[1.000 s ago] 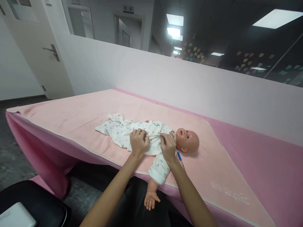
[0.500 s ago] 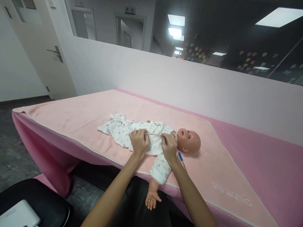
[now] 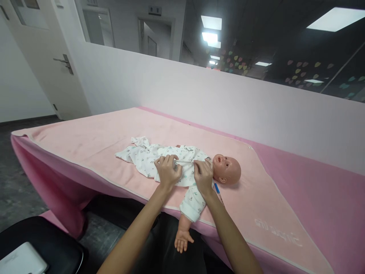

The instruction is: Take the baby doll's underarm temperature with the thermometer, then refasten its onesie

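White strip [image 3: 185,161] sits over the doll's chest, spanning the gap between my hands, straight, looks taut. Left hand [image 3: 168,171] is curled, gripping one end between thumb and fingers; right hand [image 3: 203,173] is curled the same way, pinching the other end close to the doll's neck. My read: gripping from both ends takes out slack and gives me control of the line. Can't tell if it's sewn to the gown or loose, fingers hide the ends. Under it, white printed gown [image 3: 191,153] covers the torso, its lower part spread flat toward my left. Baby doll [image 3: 231,170] is on its back, head to my right, chest up, so the front of the gown is in easy reach of both hands. Its near arm [image 3: 184,226] pokes out of the sleeve and hangs over the table edge between my forearms, probably just clear of the work there. Blue-capped pen [image 3: 217,189] lies right beside my right forearm, partly hidden by it; close by, but neither hand holds it. All of that is on a light pink blanket [image 3: 94,137], likely padding, laid over a darker pink tablecloth [image 3: 316,175]. Black chair [image 3: 64,243] at lower left carries a white device [image 3: 24,260], off the table.
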`<state>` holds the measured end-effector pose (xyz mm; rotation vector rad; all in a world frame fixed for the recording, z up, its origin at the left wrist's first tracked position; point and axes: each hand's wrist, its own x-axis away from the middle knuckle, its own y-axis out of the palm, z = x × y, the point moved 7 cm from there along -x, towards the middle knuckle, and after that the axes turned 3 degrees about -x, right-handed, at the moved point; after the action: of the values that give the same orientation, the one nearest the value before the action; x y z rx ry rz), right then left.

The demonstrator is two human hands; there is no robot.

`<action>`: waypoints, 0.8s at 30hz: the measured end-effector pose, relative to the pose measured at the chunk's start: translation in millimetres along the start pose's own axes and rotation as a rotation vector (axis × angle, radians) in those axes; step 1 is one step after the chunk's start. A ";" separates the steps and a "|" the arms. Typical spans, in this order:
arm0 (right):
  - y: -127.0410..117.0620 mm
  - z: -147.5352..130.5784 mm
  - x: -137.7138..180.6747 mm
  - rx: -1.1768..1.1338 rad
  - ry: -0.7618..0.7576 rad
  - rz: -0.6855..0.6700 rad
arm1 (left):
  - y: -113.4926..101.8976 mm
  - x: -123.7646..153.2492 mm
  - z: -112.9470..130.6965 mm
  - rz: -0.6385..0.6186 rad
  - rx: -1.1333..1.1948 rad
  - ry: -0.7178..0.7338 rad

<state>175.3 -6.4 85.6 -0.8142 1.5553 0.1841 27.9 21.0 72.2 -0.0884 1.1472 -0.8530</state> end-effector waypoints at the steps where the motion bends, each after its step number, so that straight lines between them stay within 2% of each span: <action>1: 0.2 0.2 0.1 0.001 0.002 -0.002 | -0.6 0.0 0.1 0.012 -0.001 0.000; 13: 0.8 1.2 0.1 0.013 0.007 -0.009 | 1.1 0.5 3.1 0.050 -0.056 0.030; 24: 0.6 1.0 0.1 -0.008 0.013 -0.017 | 0.5 1.9 0.7 0.093 -0.002 0.046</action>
<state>175.8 -5.5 85.1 -0.8355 1.5603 0.1729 29.0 19.9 70.8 -0.0171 1.1862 -0.7745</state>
